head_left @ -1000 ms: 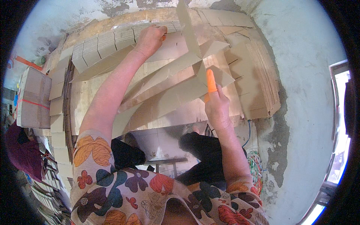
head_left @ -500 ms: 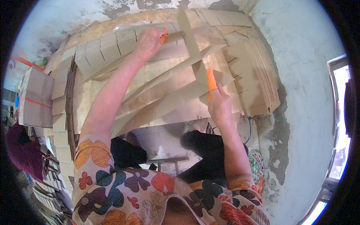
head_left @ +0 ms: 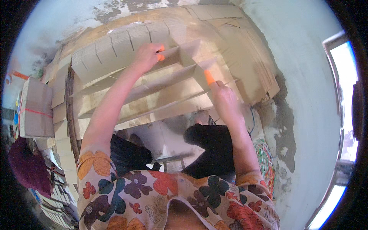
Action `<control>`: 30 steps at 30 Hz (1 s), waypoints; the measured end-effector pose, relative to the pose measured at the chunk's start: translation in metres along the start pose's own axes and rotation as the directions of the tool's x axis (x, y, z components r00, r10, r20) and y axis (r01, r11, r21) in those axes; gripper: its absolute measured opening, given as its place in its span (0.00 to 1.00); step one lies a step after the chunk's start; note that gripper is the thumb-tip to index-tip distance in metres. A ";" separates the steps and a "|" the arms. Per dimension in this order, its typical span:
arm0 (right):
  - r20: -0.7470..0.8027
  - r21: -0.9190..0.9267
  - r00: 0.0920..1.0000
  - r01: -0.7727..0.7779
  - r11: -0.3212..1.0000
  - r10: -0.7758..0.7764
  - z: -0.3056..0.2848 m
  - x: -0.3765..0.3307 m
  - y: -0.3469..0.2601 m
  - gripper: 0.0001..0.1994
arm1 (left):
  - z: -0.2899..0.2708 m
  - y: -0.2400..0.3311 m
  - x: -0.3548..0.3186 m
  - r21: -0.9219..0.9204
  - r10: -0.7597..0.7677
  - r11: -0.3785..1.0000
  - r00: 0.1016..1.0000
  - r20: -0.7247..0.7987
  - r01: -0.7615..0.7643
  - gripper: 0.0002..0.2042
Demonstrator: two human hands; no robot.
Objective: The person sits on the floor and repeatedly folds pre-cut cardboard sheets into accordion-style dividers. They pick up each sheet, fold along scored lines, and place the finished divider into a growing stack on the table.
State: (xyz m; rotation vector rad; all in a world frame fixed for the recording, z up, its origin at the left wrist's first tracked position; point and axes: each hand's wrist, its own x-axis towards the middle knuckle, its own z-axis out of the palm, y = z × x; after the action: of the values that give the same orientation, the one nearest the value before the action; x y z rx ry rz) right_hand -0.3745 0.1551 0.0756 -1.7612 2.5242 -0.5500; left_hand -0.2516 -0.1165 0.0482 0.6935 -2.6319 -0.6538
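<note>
Cardboard divider strips (head_left: 161,92), long and slotted, lie across the middle of the view, fanned over a wider pile of flat cardboard sheets (head_left: 237,50) that reaches the wall. Left hand (head_left: 147,57) sits at the far end of the upper strip, grip closed on its edge; orange fingertip covers (head_left: 160,57) show at the thumb and one finger, the other fingers curl out of sight. Right hand (head_left: 226,101) is at the near right end of the lower strips, index with an orange cover (head_left: 209,78) pressed against a strip's upright edge; whether the rest of that grip clamps the strip cannot be told, back of hand blocks it. Slotted strip (head_left: 115,51) with cut notches lies just behind the left hand. Bundle tied with orange cord (head_left: 36,109) at left, partly cut off by the fisheye rim. Coloured bands heap (head_left: 264,161) by the right elbow, half hidden by the arm. What carries the cardboard is hidden under it. Floral sleeves fill the bottom.
</note>
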 end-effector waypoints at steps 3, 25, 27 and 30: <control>0.076 -0.045 0.993 0.092 0.995 -0.088 0.012 0.002 0.011 0.21 | 0.013 -0.023 -0.007 0.001 -0.006 1.000 0.997 0.075 0.006 0.14; -0.322 -0.413 0.841 -0.537 0.736 0.434 0.018 0.013 0.178 0.29 | -0.040 0.029 -0.191 0.175 -0.011 0.981 0.925 -0.381 0.084 0.19; -0.302 -0.395 0.825 -0.565 0.724 0.478 0.020 0.016 0.178 0.30 | -0.039 0.029 -0.193 0.178 -0.012 0.980 0.924 -0.381 0.086 0.18; -0.279 -0.411 0.826 -0.563 0.717 0.490 0.023 0.022 0.170 0.31 | -0.039 0.027 -0.198 0.167 -0.030 0.981 0.928 -0.372 0.099 0.19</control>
State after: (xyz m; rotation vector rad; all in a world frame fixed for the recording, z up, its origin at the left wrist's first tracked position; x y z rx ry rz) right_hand -0.5320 0.1801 0.0079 -0.9642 3.2879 -0.0143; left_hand -0.0821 -0.0040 0.0538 0.8665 -2.3425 -0.2637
